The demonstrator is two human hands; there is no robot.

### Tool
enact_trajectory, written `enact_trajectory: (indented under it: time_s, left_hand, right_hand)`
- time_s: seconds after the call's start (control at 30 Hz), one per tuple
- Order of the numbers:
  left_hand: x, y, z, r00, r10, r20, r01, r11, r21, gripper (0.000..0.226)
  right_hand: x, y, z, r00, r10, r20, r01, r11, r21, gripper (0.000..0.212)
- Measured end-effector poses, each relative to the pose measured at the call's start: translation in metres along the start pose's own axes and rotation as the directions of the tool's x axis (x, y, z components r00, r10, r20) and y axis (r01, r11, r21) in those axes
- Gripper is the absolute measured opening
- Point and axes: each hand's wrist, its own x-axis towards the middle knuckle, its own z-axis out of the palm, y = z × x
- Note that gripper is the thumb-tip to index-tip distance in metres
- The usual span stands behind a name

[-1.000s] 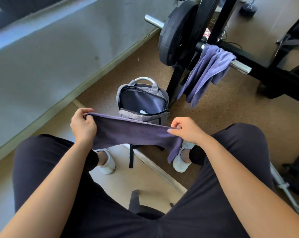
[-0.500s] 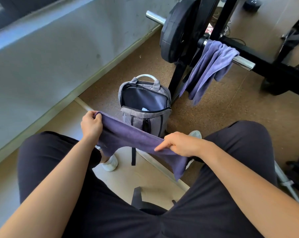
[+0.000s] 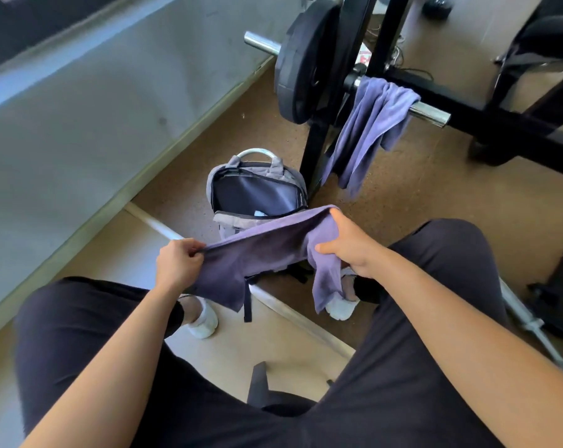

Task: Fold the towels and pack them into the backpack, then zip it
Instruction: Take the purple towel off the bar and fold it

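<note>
Higher than before, the right hand [image 3: 348, 250] grips one towel [image 3: 267, 250] end, the left hand [image 3: 178, 263] the other, above gym floor [image 3: 435, 195].

No text, label, brand, number or sign in this view is legible to you. The only printed surface is a red-and-white patch [image 3: 365, 58] seen between the weight plate [image 3: 301, 66] and the rack upright [image 3: 383, 33]. Its marks are too small and too far hidden for you to read.
</note>
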Motion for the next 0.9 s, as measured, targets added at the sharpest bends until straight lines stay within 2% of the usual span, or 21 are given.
enact_trajectory:
  time_s: [0.07, 0.17, 0.2, 0.3, 0.33, 0.47, 0.6, 0.67, 0.77, 0.9]
  left_hand:
    - [-0.002, 0.005, 0.003, 0.998, 0.031, 0.053, -0.027, 0.997, -0.079, 0.017]
    - [-0.008, 0.015, 0.005, 0.991, 0.074, 0.115, -0.035, 0.950, -0.311, 0.019]
    - [-0.011, 0.019, 0.005, 0.988, 0.095, 0.125, -0.046, 0.936, -0.349, 0.018]
    - [-0.017, 0.028, 0.010, 0.976, 0.171, 0.138, -0.115, 0.932, -0.344, 0.020]
    - [-0.018, 0.029, 0.011, 0.972, 0.181, 0.151, -0.121, 0.934, -0.337, 0.021]
    - [-0.016, 0.023, 0.008, 0.938, 0.221, 0.266, -0.144, 0.949, -0.280, 0.022]
    - [-0.010, 0.015, 0.007, 0.944, 0.161, 0.287, -0.107, 0.975, -0.194, 0.020]
    - [-0.010, 0.014, 0.007, 0.963, 0.104, 0.247, -0.059, 0.981, -0.184, 0.025]
    - [-0.016, 0.026, 0.005, 0.974, 0.044, 0.220, 0.043, 0.926, -0.375, 0.036]
    - [-0.034, 0.052, 0.008, 0.966, 0.137, 0.217, 0.007, 0.832, -0.555, 0.033]
  right_hand:
    - [0.001, -0.001, 0.003, 0.997, 0.045, -0.068, -0.036, 0.991, 0.127, 0.098]
    - [0.005, -0.002, 0.007, 0.970, 0.160, -0.181, -0.105, 0.954, 0.279, 0.096]
    - [0.007, -0.004, 0.008, 0.956, 0.219, -0.197, -0.141, 0.928, 0.346, 0.089]
    - [0.014, -0.010, 0.008, 0.891, 0.427, -0.153, -0.243, 0.735, 0.633, 0.054]
    - [0.015, -0.011, 0.007, 0.884, 0.437, -0.165, -0.234, 0.720, 0.653, 0.052]
    - [0.015, -0.008, -0.003, 0.901, 0.347, -0.261, -0.112, 0.767, 0.631, 0.091]
    - [0.014, -0.014, -0.016, 0.886, 0.365, -0.286, -0.083, 0.732, 0.677, 0.094]
    - [0.013, -0.016, -0.015, 0.890, 0.375, -0.260, -0.110, 0.729, 0.676, 0.091]
    - [0.007, -0.014, -0.005, 0.941, 0.291, -0.172, -0.142, 0.802, 0.580, 0.078]
    - [-0.005, -0.012, 0.015, 0.956, 0.273, -0.103, -0.166, 0.799, 0.578, 0.056]
